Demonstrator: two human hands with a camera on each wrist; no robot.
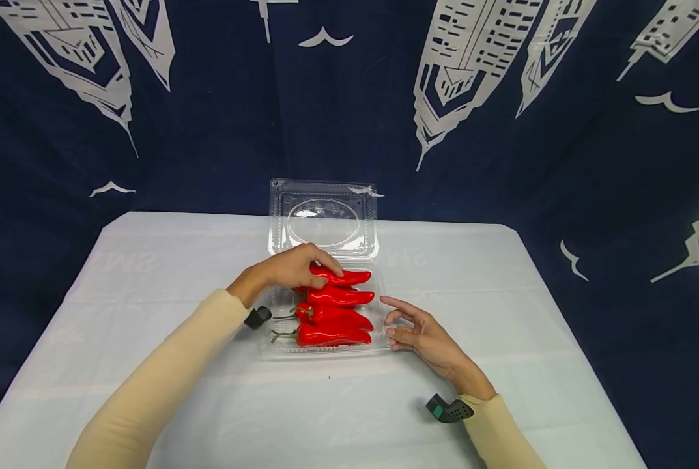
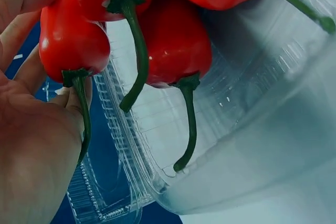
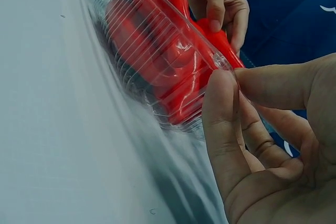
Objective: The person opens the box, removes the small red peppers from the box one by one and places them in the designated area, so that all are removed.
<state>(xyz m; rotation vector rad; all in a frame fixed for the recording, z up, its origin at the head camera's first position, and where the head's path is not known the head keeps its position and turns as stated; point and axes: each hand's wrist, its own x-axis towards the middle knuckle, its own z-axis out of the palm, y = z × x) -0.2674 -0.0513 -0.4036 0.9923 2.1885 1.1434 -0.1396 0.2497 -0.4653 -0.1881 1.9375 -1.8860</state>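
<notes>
Several red peppers lie side by side in a clear plastic container (image 1: 285, 352), their green stems toward the left. My left hand (image 1: 293, 266) reaches over its back left part and grips the rearmost pepper (image 1: 356, 278) from above. In the left wrist view, the thumb and fingers lie on either side of that pepper (image 2: 73, 38), and its stem hangs along the palm. At the container's right side is my right hand (image 1: 422, 335). In the right wrist view its thumb (image 3: 219, 114) and forefinger meet at the clear rim, with the other fingers bent behind.
The container's hinged clear lid (image 1: 326, 241) stands open behind it, toward the back edge of the white-covered table (image 1: 208, 404). A dark blue cloth (image 1: 326, 117) with white building prints hangs behind the table. Black bands with cameras (image 1: 450, 410) are on both wrists.
</notes>
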